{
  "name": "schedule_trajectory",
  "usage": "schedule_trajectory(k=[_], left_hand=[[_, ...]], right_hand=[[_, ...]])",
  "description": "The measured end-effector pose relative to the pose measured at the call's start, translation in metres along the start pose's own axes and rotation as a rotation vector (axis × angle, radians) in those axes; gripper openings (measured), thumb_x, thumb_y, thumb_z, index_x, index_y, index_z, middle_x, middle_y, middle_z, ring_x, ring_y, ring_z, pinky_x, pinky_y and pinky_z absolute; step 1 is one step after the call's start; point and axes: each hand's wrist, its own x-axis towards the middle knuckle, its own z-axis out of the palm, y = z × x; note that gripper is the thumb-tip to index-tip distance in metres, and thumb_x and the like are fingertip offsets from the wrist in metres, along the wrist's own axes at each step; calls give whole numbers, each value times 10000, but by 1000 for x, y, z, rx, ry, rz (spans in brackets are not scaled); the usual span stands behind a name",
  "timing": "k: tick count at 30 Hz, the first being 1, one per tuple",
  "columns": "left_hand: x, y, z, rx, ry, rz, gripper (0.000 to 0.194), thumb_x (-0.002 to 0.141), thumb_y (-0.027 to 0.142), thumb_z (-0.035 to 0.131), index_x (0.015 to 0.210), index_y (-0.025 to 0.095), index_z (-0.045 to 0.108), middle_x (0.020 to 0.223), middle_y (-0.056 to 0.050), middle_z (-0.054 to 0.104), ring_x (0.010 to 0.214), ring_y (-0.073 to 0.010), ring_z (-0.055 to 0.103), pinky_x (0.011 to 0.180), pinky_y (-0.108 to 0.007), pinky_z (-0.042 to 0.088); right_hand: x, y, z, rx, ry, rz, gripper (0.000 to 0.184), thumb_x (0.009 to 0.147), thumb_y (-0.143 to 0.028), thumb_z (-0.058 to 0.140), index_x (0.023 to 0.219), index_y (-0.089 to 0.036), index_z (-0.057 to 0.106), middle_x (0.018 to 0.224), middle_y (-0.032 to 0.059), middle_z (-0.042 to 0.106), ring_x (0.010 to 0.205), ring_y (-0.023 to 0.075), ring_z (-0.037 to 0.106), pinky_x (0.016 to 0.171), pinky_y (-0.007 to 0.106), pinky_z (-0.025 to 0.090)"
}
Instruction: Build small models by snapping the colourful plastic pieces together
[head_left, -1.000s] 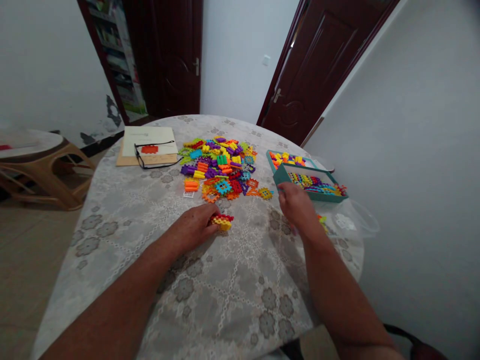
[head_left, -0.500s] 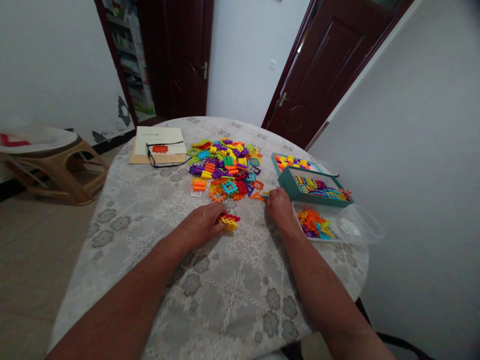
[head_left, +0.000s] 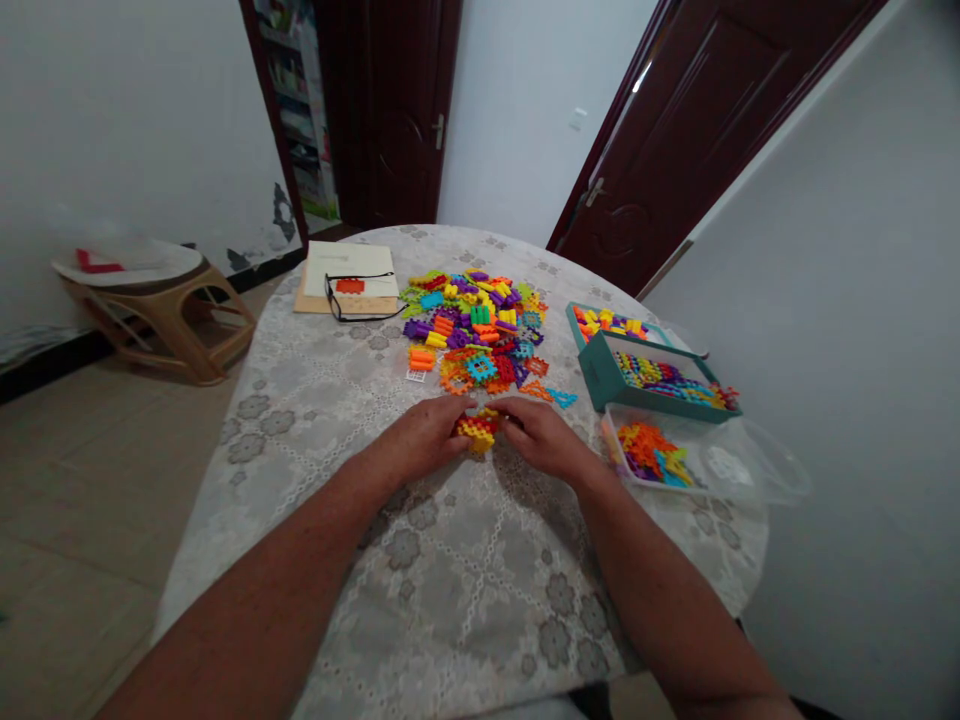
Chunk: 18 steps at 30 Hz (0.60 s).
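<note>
At the far left, a tan plastic stool (head_left: 161,310) with a white top stands on the floor, beside the round table (head_left: 450,620) with its grey-white, flower-patterned cloth. On the left part of the table lie cream and brown paper sheets (head_left: 319,262), and on them a pair of black-framed eyeglasses (head_left: 375,319) and a flat, red-orange plastic piece (head_left: 350,286). Next comes the left hand (head_left: 427,435); its grip is narrow, and it holds the left end of a small red-and-yellow plastic block (head_left: 478,430), which is at the near side of a heap of many-coloured plastic pieces (head_left: 480,315). The right hand (head_left: 544,437) has its fingertips near together at the block's right end; some yellow shows there, but I cannot tell whether they hold a separate piece. Beyond this hand lie an orange triangular plastic piece (head_left: 536,389) and a blue triangular plastic piece (head_left: 562,398). Further right are an open teal box (head_left: 652,399) with colourful rods and, nearer, a clear plastic container (head_left: 701,490) with orange, purple, blue and yellow pieces.
</note>
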Motion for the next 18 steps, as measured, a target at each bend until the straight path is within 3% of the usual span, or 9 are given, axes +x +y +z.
schedule_trajectory(k=[8,12,15,18], left_hand=[[0,1,-1,-73,-21,0,402,873,210,638,1269,262,684,1125,-73,755,990,-243,658,910,-365,479],[-1,1,0,-95,-26,21,420,886,229,638,1304,256,668,1154,-78,758,1001,-247,670,912,-366,483],[-1,0,1,-85,-5,3,566,890,243,639,1452,256,569,1196,-93,754,1015,-255,685,911,-364,487],[-2,0,2,-50,-12,-44,724,900,255,632,1587,277,405,1240,-110,744,1078,-273,691,934,-365,485]], right_hand=[[-1,-5,-1,187,-64,-37,422,954,-137,467,1290,-222,708,1235,56,752,1115,205,698,997,351,529],[-2,-12,-3,210,-85,-37,372,981,-244,550,1325,-212,688,1182,67,752,985,201,703,884,321,546],[-2,-13,0,169,-84,-23,434,961,-335,656,1369,-186,649,1061,67,748,810,173,666,753,289,524],[0,-12,6,70,-47,-12,411,969,-340,664,1346,-178,651,1054,80,740,809,172,651,763,292,506]])
